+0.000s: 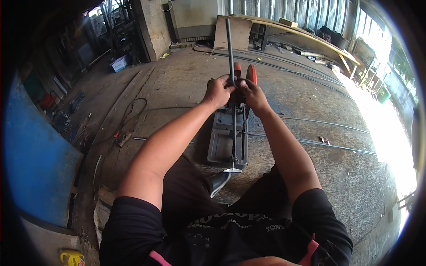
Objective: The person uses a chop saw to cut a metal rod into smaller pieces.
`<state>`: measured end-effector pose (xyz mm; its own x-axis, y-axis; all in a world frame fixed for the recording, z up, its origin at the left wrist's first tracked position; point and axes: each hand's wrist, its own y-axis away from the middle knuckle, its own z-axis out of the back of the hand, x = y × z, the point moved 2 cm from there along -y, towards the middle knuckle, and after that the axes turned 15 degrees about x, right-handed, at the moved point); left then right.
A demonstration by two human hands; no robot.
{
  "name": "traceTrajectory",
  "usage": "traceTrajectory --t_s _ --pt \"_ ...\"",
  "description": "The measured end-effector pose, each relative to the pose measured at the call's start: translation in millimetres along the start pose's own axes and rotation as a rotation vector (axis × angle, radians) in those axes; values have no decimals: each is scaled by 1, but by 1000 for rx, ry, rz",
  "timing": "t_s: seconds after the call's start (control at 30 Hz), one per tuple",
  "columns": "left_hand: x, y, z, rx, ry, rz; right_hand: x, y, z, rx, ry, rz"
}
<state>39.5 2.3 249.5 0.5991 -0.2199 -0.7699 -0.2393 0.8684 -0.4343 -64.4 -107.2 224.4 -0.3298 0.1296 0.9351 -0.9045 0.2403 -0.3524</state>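
A long grey metal bar (230, 48) stretches away from me over a cut-off saw with a black base (220, 148) and red parts (253, 74). My left hand (218, 91) is closed, its fingers pinching the bar from the left. My right hand (253, 94) is closed just beside it, fingertips at a small dark piece against the bar; what it grips is hidden. A thinner rod (234, 126) runs over the saw base in line with the bar. At its near end lies a pale, flat-edged piece (232, 170).
Several long thin rods (310, 142) lie on the worn floor at the right. A cable (133, 106) curls at the left, near a blue panel (35, 159). Long boards (306, 33) rest along the back wall. My shoe (218, 182) is close to the saw base.
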Motion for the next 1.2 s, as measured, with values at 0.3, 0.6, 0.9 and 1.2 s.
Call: traceTrajectory --t_s 0.3,0.6,0.9,1.2 --pt "-23 -27 -101 190 -19 -153 42 42 45 -407 -82 61" --pt "-18 -63 -146 520 49 -44 43 82 89 -627 -155 38" --pt "-10 -136 -57 -72 40 -181 -69 105 117 -852 -32 -212" --pt "87 -197 -4 92 -852 447 -262 128 108 -572 -427 -516"
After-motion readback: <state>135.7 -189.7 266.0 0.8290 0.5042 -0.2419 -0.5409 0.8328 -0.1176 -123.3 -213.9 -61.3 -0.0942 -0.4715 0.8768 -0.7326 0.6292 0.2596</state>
